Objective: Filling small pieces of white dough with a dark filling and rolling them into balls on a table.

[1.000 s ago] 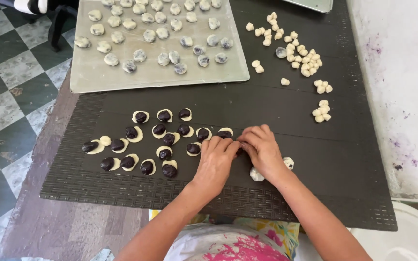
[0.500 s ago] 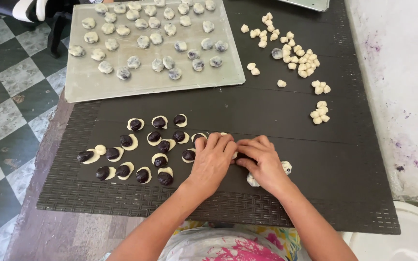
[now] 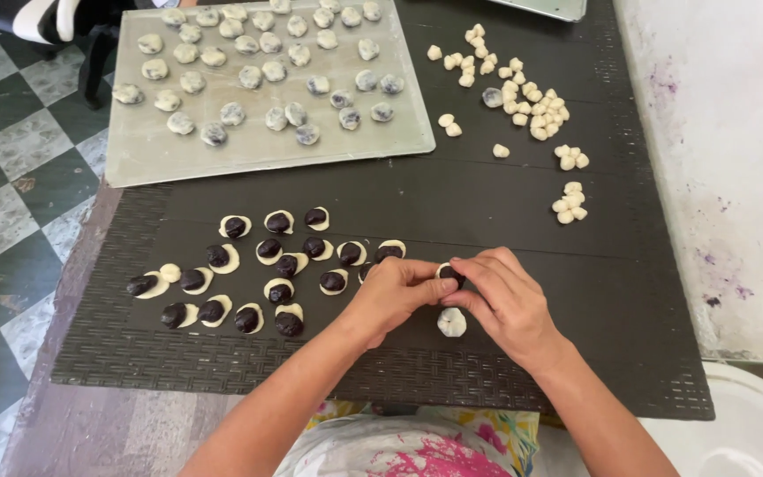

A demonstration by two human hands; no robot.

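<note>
My left hand and my right hand meet over a dark mat, fingertips pinching one dough piece with dark filling between them. A closed pale dough ball lies on the mat just below my right fingers. To the left lie several flat dough discs, each topped with a dark filling ball. One plain disc has no filling.
A metal tray at the back left holds several filled, closed dough balls. Small plain dough lumps are scattered at the back right. A white wall is at right, checkered floor at left, a white bowl rim at bottom right.
Both hands have lifted slightly from the row of discs and come together around one filled piece; the closed ball under my right hand now shows fully.
</note>
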